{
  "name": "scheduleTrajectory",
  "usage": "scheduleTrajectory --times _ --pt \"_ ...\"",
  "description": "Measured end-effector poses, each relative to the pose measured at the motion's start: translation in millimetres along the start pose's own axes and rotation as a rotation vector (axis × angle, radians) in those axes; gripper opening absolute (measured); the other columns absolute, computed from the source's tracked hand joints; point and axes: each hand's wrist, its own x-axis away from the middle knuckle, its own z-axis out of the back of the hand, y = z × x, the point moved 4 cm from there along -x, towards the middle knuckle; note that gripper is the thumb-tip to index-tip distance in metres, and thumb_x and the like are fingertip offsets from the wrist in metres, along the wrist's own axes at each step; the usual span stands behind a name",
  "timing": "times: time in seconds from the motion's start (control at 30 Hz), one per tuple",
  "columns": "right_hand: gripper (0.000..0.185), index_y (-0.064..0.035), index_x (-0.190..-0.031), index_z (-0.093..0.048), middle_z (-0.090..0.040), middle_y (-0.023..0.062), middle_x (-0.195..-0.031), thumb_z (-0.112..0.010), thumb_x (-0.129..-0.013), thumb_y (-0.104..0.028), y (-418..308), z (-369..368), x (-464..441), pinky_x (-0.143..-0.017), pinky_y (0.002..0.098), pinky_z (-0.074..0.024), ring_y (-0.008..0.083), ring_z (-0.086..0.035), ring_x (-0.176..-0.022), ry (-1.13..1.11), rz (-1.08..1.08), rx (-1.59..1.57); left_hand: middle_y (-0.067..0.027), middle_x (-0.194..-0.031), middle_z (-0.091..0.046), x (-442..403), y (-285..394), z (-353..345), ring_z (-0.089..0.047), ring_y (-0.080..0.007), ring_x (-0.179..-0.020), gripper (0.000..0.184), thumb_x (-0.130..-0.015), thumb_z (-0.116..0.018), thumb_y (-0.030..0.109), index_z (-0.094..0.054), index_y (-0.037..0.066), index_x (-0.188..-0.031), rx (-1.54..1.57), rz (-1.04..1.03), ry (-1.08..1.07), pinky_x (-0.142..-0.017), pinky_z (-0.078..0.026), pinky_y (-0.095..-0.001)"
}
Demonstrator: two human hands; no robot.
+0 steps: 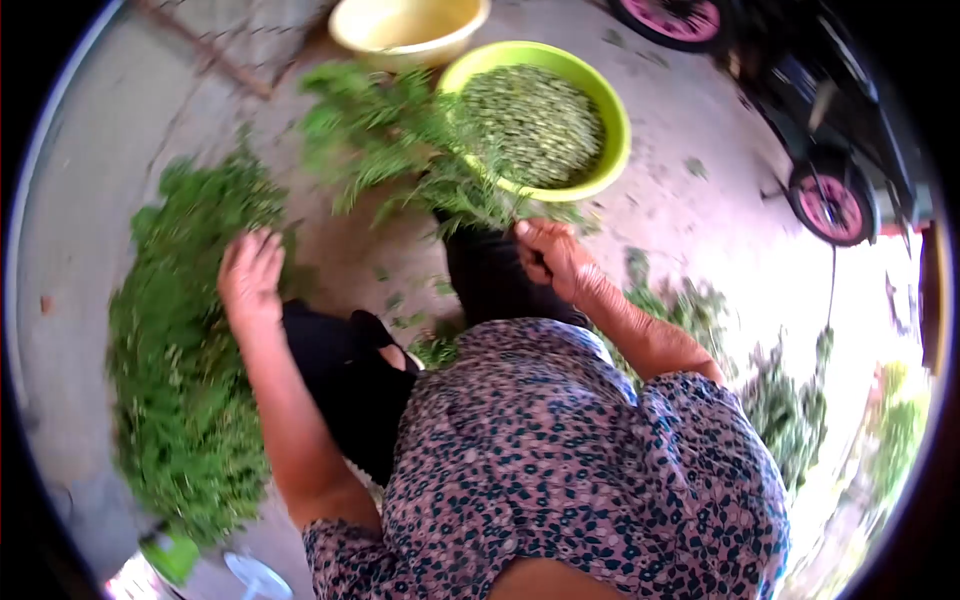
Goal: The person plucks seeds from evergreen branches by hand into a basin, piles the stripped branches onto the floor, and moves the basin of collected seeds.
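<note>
My right hand (558,262) is closed around the stem end of a feathery green branch (390,135). The branch spreads leftward from it, over the near left rim of a lime-green basin (618,150). Inside the basin lies a heap of small green buds or seed-like pieces (535,125). At the left, my left hand (252,278) is stretched out with its fingers extended and nothing visible in it. It lies at the right edge of a large pile of leafy green branches (190,350); whether it touches them I cannot tell.
A pale yellow basin (408,25) stands behind the green one. A dark vehicle with pink wheels (832,208) is at the upper right. More cut branches (785,410) lie at the right. A wire mesh frame (225,60) is at the upper left, and loose leaves dot the floor.
</note>
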Motion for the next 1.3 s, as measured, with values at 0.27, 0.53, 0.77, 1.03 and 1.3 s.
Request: scheduleTrajectory --times 0.27,0.53,0.77,1.03,1.3 --pt "0.015 -0.0107 -0.081 -0.057 -0.047 -0.0015 -0.061 -0.051 -0.083 -0.024 62 339 118 -0.049 0.0239 -0.0353 0.0083 -0.042 -0.056 1.128 0.417 -0.151 -0.0113 -0.094 -0.061 -2 36 17 -0.059 -0.0205 -0.083 0.029 -0.078 -0.062 0.012 -0.052 0.001 -0.104 -0.086 0.015 0.123 -0.071 -0.048 -0.0302" --pt "0.022 0.0016 -0.1 -0.051 -0.053 0.0088 -0.084 -0.05 -0.08 -0.008 47 373 175 -0.06 0.0256 -0.0448 0.0159 -0.051 -0.074 1.5 0.426 -0.072 -0.0134 -0.092 -0.06 -16 51 28 -0.059 -0.0224 -0.083 0.024 -0.079 -0.06 0.009 -0.052 0.0 -0.099 -0.043 -0.033 0.163 -0.073 -0.049 -0.0321" --pt "0.026 0.0065 -0.104 -0.053 -0.057 0.0151 -0.098 -0.053 -0.079 -0.001 -35 68 -17 -0.069 0.0281 -0.0514 0.0196 -0.059 -0.08 0.559 0.473 0.25 -0.0155 -0.092 -0.06 -11 62 10 -0.06 -0.0229 -0.082 0.019 -0.08 -0.057 0.006 -0.052 -0.003 -0.096 -0.063 -0.012 0.156 -0.073 -0.05 -0.0317" --pt "0.019 0.0057 -0.094 -0.058 -0.06 0.0094 -0.079 -0.051 -0.079 -0.003 -6 -108 -109 -0.055 0.0258 -0.0486 0.015 -0.058 -0.066 0.017 0.241 0.1 -0.015 -0.099 -0.057 -8 66 12 -0.057 -0.0222 -0.089 0.025 -0.082 -0.055 0.007 -0.048 -0.005 -0.102 -0.007 0.028 0.141 -0.079 -0.048 -0.0322" --pt "0.008 -0.0018 -0.067 -0.051 -0.053 0.0087 -0.066 -0.049 -0.074 -0.007 147 -42 -130 -0.043 0.0289 -0.0456 0.0189 -0.053 -0.053 0.365 -0.372 0.111 -0.0068 -0.08 -0.06 66 39 -76 -0.055 -0.0117 -0.069 0.026 -0.079 -0.056 0.015 -0.055 -0.002 -0.099 -0.441 -0.052 -0.23 -0.064 -0.043 -0.0235"
